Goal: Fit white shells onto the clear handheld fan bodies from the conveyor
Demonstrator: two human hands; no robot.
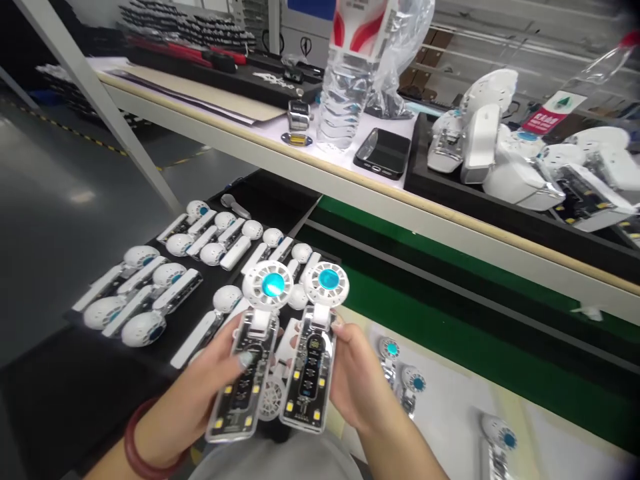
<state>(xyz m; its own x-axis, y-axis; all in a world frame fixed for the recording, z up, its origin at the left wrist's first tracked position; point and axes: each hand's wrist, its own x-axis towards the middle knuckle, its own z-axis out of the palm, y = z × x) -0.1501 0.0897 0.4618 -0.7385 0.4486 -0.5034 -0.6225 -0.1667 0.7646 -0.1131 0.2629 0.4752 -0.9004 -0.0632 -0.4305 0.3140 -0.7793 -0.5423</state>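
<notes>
My left hand (203,393) grips a small handheld fan (249,353) with a clear body, a bare circuit board and a round white head with a teal centre. My right hand (357,380) grips a second fan (313,353) of the same kind. Both fans are held side by side, heads pointing away from me, above the near edge of a black tray (65,400). A third fan head (273,399) peeks out below between them. A red bracelet circles my left wrist.
The black tray holds several white fans (150,293) in rows. More fans (405,377) lie on the light surface at right, beside a green conveyor belt (450,313). On the shelf above: a water bottle (345,93), a phone (383,153) and a tray of white parts (520,167).
</notes>
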